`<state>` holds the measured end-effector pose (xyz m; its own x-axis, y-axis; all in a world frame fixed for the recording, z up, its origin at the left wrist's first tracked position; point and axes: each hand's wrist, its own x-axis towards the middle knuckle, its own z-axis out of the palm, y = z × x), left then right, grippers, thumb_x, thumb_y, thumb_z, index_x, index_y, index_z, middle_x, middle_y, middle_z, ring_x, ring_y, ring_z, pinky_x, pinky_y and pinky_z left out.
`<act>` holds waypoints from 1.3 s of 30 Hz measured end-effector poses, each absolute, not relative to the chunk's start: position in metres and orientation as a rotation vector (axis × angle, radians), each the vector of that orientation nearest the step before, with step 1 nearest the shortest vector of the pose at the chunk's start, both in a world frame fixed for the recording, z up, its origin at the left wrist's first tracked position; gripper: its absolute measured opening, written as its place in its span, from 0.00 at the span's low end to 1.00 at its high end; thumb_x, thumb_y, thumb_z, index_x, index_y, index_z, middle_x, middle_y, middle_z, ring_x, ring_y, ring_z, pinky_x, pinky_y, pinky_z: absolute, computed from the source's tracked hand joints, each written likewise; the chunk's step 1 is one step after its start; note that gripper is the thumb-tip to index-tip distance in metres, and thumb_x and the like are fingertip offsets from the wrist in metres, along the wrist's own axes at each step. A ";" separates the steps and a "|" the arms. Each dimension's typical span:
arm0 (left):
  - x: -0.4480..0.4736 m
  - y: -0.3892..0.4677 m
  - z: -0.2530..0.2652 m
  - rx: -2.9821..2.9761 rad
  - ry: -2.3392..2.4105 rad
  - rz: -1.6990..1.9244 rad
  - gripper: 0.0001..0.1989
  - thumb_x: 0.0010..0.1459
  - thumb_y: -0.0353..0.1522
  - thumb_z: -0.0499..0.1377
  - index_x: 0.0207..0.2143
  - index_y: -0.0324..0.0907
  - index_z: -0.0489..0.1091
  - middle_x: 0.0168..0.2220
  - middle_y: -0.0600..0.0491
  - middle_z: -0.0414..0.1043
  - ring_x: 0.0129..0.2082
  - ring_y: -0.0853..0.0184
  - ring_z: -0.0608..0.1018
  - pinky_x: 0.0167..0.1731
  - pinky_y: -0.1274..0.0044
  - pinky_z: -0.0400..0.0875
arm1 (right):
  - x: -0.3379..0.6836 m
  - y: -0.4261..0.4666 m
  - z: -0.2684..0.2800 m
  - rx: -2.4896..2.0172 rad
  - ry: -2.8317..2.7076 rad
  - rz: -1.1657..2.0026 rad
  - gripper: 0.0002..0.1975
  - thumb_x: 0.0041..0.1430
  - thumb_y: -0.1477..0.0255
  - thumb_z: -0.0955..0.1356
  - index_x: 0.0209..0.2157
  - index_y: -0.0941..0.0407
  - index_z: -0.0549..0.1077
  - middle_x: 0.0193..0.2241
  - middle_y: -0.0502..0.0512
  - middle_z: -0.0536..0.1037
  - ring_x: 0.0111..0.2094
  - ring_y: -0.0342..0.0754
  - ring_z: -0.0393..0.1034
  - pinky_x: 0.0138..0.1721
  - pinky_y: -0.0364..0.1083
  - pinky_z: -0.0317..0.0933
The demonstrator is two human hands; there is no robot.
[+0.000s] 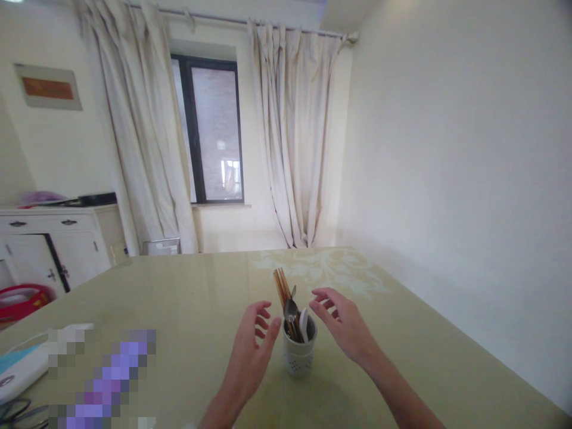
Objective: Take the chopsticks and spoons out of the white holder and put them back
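Observation:
A white utensil holder with small holes in its side stands upright on the table. Wooden chopsticks lean out of it to the left, beside a dark spoon and a white spoon. My left hand is just left of the holder, fingers curved and apart, with nothing in it. On the other side, my right hand hovers up and to the right of the rim, its fingers bent, apart and holding nothing. Neither hand appears to touch the holder or the utensils.
The pale green table runs along a white wall on the right. At the left lie a blurred purple item, a white and blue object and dark cables. Past the table are a white cabinet and a red basin.

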<state>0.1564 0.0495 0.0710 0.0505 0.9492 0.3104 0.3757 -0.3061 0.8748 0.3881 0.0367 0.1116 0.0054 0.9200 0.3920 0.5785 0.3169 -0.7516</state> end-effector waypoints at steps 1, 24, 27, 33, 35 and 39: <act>0.160 0.045 0.054 1.720 1.328 1.252 0.31 0.65 0.53 0.54 0.61 0.44 0.63 0.51 0.44 0.73 0.45 0.58 0.78 0.40 0.69 0.76 | 0.386 0.035 0.094 -1.310 -1.601 0.526 0.27 0.67 0.49 0.65 0.55 0.55 0.75 0.51 0.64 0.81 0.46 0.56 0.77 0.41 0.50 0.71; 0.157 0.042 0.004 1.818 0.935 1.031 0.36 0.61 0.50 0.64 0.67 0.51 0.60 0.67 0.46 0.67 0.62 0.51 0.74 0.62 0.64 0.71 | 0.341 0.035 0.018 -1.113 -1.475 0.713 0.33 0.53 0.53 0.77 0.54 0.55 0.71 0.49 0.60 0.79 0.50 0.60 0.73 0.49 0.53 0.66; 0.159 0.043 0.002 1.829 0.940 1.048 0.35 0.61 0.49 0.64 0.67 0.51 0.60 0.67 0.46 0.68 0.63 0.51 0.74 0.61 0.65 0.72 | 0.340 0.035 0.019 -1.090 -1.467 0.764 0.31 0.52 0.57 0.78 0.53 0.55 0.71 0.49 0.61 0.80 0.50 0.61 0.74 0.49 0.54 0.65; 0.163 0.044 0.002 1.826 0.934 1.082 0.34 0.63 0.47 0.64 0.66 0.50 0.59 0.65 0.43 0.70 0.62 0.51 0.75 0.59 0.64 0.74 | 0.341 0.032 0.017 -1.063 -1.488 0.776 0.35 0.49 0.62 0.79 0.57 0.55 0.69 0.54 0.62 0.78 0.55 0.63 0.72 0.53 0.56 0.65; 0.164 0.043 0.005 1.831 0.921 1.086 0.33 0.63 0.46 0.63 0.66 0.50 0.59 0.64 0.43 0.70 0.61 0.50 0.75 0.58 0.64 0.74 | 0.342 0.031 0.016 -1.073 -1.491 0.771 0.36 0.48 0.64 0.79 0.58 0.54 0.69 0.55 0.62 0.78 0.56 0.63 0.71 0.54 0.57 0.64; 0.165 0.043 0.005 1.840 0.919 1.078 0.31 0.63 0.45 0.64 0.65 0.49 0.61 0.63 0.42 0.71 0.62 0.52 0.75 0.58 0.66 0.74 | 0.343 0.031 0.015 -1.081 -1.491 0.776 0.36 0.48 0.66 0.78 0.59 0.54 0.68 0.55 0.62 0.78 0.56 0.63 0.72 0.54 0.57 0.65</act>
<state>0.1649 0.0434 0.0051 0.3736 0.8670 0.3298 0.1883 -0.4191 0.8882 0.3433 0.0313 0.0149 -0.0010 0.9243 0.3816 0.2175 0.3727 -0.9021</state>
